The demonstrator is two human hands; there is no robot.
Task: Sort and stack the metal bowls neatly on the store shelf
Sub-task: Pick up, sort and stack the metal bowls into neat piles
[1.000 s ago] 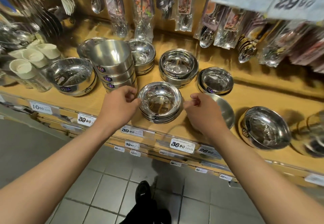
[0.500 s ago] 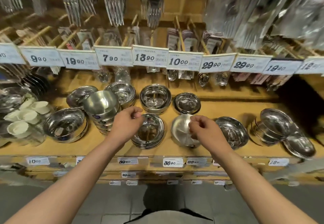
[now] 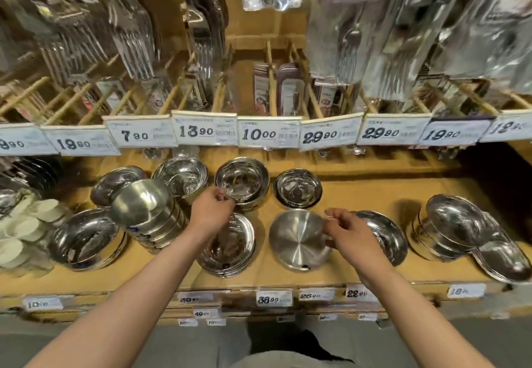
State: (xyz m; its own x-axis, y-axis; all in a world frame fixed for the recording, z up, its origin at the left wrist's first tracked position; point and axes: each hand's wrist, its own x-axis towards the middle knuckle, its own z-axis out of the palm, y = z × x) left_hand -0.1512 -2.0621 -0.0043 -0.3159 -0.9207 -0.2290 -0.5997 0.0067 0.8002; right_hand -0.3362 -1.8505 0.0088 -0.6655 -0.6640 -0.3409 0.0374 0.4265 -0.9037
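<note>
Metal bowls stand in stacks across the wooden shelf (image 3: 359,195): a middle back stack (image 3: 241,179), a low front stack (image 3: 230,248) and a brushed upturned bowl (image 3: 298,238) beside it. The left hand (image 3: 211,212) pinches the near rim of the middle back stack, fingers curled. The right hand (image 3: 349,231) hovers loosely open and holding nothing at the upturned bowl's right edge, below a row of price tags (image 3: 269,135).

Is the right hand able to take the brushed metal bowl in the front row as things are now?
Probably yes. The right hand hovers at the right edge of the brushed metal bowl, fingers loosely spread and holding nothing. Nothing lies between them. The shiny bowl sits close behind, so room for a grip there looks tight.
</note>
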